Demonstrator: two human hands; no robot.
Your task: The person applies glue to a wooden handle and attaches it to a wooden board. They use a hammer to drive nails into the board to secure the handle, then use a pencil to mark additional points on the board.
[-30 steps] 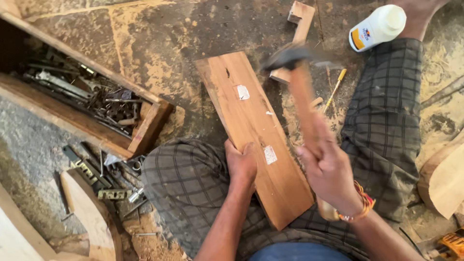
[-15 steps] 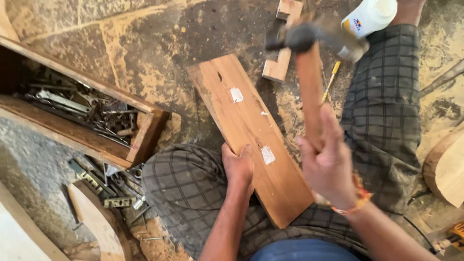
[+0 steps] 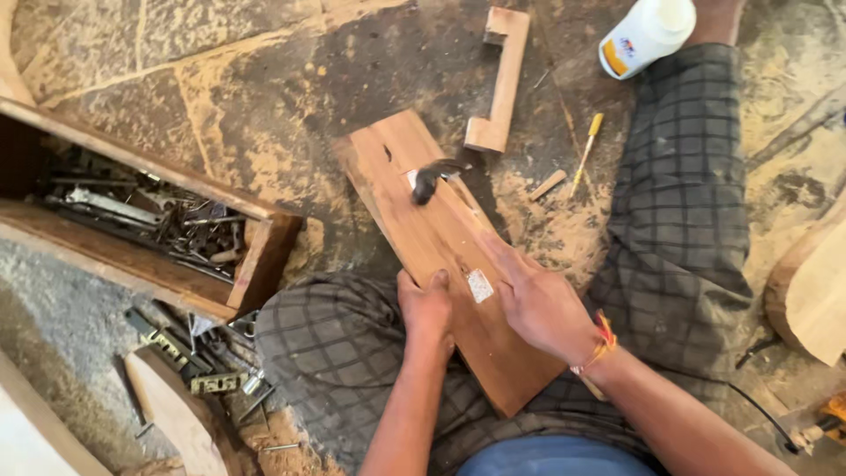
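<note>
A sawdust-strewn stone floor fills the view, and the person sits on it with a long wooden plank lying across the lap and pointing away. The left hand clamps the plank's near left edge, fingers curled over it. The right hand is closed on a wooden handle that runs up along the plank. The hammer head is blurred, down against the plank's far end. Half a second ago it was raised well beyond the plank's far end, near the white bottle; now it has come down, so 1 blow has likely just landed. Left of the plank sits a wooden box of metal tools. Beyond the plank's far end lies a wooden bracket, and to its right a yellow screwdriver.
</note>
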